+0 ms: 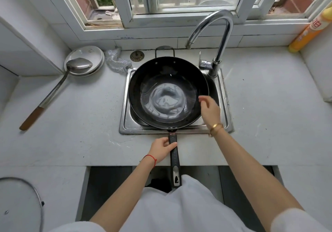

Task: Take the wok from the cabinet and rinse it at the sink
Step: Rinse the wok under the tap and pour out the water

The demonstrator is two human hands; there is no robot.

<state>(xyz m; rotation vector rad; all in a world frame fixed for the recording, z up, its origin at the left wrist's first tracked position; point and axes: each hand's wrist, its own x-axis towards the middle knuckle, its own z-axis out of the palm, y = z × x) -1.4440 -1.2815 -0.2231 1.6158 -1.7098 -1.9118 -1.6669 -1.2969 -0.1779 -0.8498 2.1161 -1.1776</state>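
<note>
Wok (168,91) sits in the sink (225,106), water pooled inside. My left grip (162,149) clamps its handle (174,155); right grip (209,110) hovers apart, empty. Rinsing underway; next, I judge, swirl and tip out.

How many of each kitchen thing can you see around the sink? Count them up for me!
Wok: 1
Ladle: 1
White plates, stacked, looks like: 2
Tap: 1
Metal scrubber: 1
Sink strainer: 1
Yellow bottle: 1
Glass lid: 1
Total: 9
</note>
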